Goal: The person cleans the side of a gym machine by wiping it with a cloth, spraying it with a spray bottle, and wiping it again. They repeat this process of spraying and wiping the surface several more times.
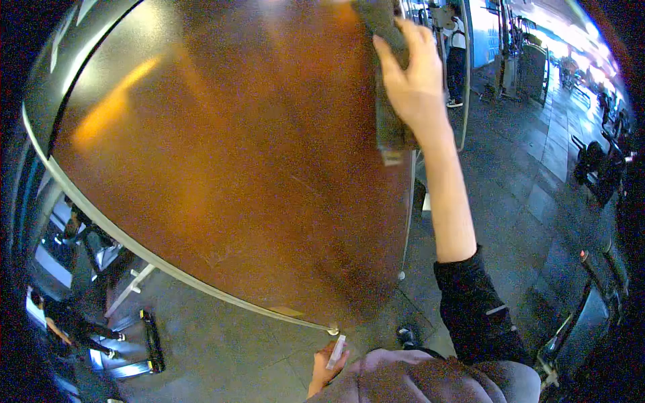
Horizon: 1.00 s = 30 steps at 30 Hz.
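My right hand (416,77) reaches up and grips a dark grey cloth (392,124) at the right edge of a large glossy brown panel (269,181). The thumb stands apart from the fingers, and the cloth hangs down along the panel, slightly blurred, with a pale tag at its lower end. Low in the view, my left hand (324,366) is closed around a small whitish, translucent object (336,352) that looks like a spray bottle's top; the rest of it is hidden by the hand. The left hand is below the panel's bottom corner.
A pale metal rim (175,272) borders the panel. On the right, gym machines (591,164) stand on a dark tiled floor (517,195). Another person (456,57) stands behind the panel's right edge. At lower left is a metal-framed machine (144,349).
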Tool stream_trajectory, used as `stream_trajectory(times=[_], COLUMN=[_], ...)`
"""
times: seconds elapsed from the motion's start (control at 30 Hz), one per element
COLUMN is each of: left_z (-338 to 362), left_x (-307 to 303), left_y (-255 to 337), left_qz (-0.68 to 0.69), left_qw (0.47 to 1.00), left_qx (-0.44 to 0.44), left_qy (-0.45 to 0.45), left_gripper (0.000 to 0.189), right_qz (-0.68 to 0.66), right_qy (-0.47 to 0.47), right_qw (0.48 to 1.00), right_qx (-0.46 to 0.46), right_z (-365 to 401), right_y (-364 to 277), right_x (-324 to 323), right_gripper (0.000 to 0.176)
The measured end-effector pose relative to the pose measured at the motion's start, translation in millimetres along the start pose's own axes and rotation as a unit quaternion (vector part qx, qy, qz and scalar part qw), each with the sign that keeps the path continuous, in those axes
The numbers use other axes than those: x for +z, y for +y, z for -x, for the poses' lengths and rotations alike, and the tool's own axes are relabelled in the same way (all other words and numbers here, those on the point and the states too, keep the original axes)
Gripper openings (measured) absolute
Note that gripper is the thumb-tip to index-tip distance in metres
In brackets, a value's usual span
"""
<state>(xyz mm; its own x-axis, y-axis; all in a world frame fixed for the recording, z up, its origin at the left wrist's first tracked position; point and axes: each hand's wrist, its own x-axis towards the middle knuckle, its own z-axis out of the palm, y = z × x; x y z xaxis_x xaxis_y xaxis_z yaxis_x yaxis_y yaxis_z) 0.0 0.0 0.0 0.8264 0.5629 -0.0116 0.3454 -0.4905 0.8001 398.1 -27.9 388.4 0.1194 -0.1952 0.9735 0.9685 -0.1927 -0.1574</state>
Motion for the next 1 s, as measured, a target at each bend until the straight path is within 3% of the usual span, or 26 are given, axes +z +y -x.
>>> stream_trajectory(times=[0.1,0.17,0.2,0.3,0.33,0.4,0.5,0.6,0.67,0.73,0.83,1.0], left_z=[-35,-40,3,5,6,-1,-2,2,9,11,15,15], left_x=[28,22,15,30,35,42,33,26,24,22,20,20], left_y=[-8,9,20,-5,-25,-43,-35,3,0,0,1,-9], left_qz=[-0.040,0.002,0.011,-0.002,0.066,0.133,0.178,0.250,0.089,0.071,0.092,0.161], left_qw=[0.993,0.998,1.000,0.996,0.997,0.977,0.946,0.948,0.990,0.995,0.994,0.982], left_qx=[0.088,0.043,0.000,0.088,-0.029,-0.144,-0.225,-0.173,-0.087,-0.060,-0.048,-0.091], left_qy=[0.071,0.039,0.005,0.031,-0.028,-0.088,-0.152,-0.089,-0.059,-0.033,-0.012,-0.032], left_gripper=[0.028,0.027,0.027,0.026,0.027,0.027,0.027,0.027,0.025,0.024,0.022,0.021], right_qz=[-0.046,-0.100,-0.066,-0.074,-0.062,-0.046,-0.018,-0.008,-0.016,-0.039,-0.040,-0.033], right_qy=[-0.003,-0.059,-0.119,-0.197,-0.216,-0.235,-0.178,-0.125,-0.097,-0.087,-0.135,-0.281], right_qw=[0.998,0.993,0.990,0.976,0.973,0.970,0.983,0.992,0.995,0.995,0.990,0.955], right_qx=[-0.035,-0.017,0.034,0.052,0.046,0.038,0.028,0.025,-0.003,-0.027,-0.006,0.084], right_z=[-1,31,60,130,151,158,121,55,24,17,35,156], right_y=[-8,-15,-36,-75,-87,-94,-84,-58,-56,-53,-59,-94], right_x=[-18,-35,-48,-77,-86,-86,-71,-53,-41,-39,-49,-91], right_gripper=[0.031,0.052,0.054,0.056,0.055,0.054,0.049,0.061,0.054,0.052,0.049,0.060])
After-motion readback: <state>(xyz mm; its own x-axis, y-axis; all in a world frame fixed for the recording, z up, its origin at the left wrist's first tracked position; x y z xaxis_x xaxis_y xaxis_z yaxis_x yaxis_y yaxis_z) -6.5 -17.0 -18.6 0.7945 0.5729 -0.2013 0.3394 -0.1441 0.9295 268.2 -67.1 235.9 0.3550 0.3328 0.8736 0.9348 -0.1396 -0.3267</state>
